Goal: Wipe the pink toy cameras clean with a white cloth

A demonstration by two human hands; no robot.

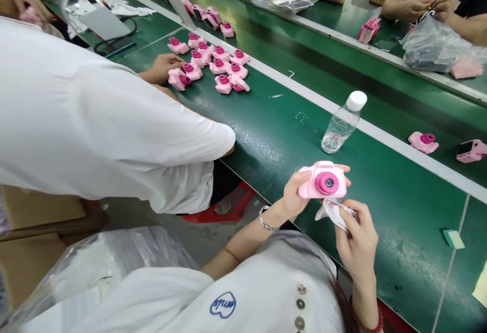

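Observation:
A pink toy camera (311, 189) with a dark pink lens ring is gripped in my left hand (294, 193), its lens turned up toward me. My fingers wrap behind its body, with the tips showing past the far side. Just below the camera, my right hand (359, 239) pinches a crumpled white cloth (334, 213). The cloth's upper edge comes close to the camera's underside; whether they touch I cannot tell. Beyond the camera stands a clear plastic bottle (338, 129) with a white cap, slightly tilted in the view.
Several pink toy cameras (219, 66) cluster on the green bench (266, 125) beside a co-worker's hand (165, 67). More cameras (423, 142) lie on the sunken green belt past the pale rail (399, 143). A small green-and-white block (454, 239) sits at right. Co-workers sit opposite.

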